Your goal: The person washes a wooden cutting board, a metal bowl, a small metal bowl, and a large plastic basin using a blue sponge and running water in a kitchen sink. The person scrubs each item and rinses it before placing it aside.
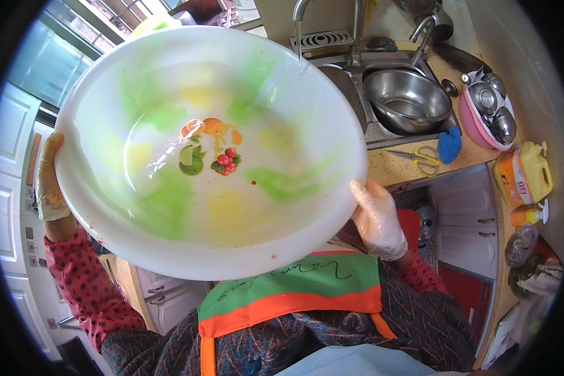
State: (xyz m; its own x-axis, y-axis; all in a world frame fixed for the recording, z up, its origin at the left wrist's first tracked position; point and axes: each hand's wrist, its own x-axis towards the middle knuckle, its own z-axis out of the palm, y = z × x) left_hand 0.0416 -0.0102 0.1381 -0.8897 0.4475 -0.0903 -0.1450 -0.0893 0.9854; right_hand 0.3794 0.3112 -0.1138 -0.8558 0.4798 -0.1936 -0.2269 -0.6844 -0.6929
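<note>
A large white plastic basin (244, 211), with green and yellow patches and printed fruit inside, is held up tilted before me. My left hand (51, 181), in a thin translucent glove, grips its left rim. On its lower right rim is my right hand (378, 218), gloved too, with the thumb over the edge and the other fingers partly hidden. Small red specks cling to the basin. Water runs from the faucet (301, 13) at the basin's upper right edge; whether it lands inside cannot be told.
Right of the basin, a steel bowl (406, 105) sits in the sink (378, 141). Yellow-handled scissors (423, 160), a blue cloth (449, 145), a pink tub of metal ware (470, 120) and a yellow detergent jug (521, 174) stand or lie on the counter.
</note>
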